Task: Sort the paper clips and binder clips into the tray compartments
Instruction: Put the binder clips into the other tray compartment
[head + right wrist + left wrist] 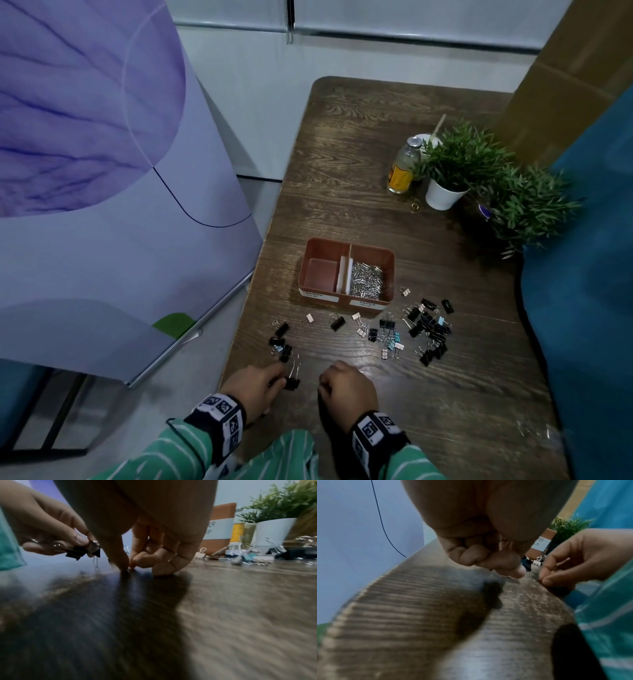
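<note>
The left hand (255,385) pinches a black binder clip (292,383) just above the bench (445,394). The right hand (346,385), at its 3 o'clock, has fingertips (124,566) curled together on the wood; whether they hold anything, I cannot tell. Loose binder clips (428,329) lie at 1 o'clock, the tray (346,301) at 12, paper clips (366,279) in its right compartment

Paper clips (365,281) in tray's (346,241) right compartment — binder clips (426,329) in front.
</note>
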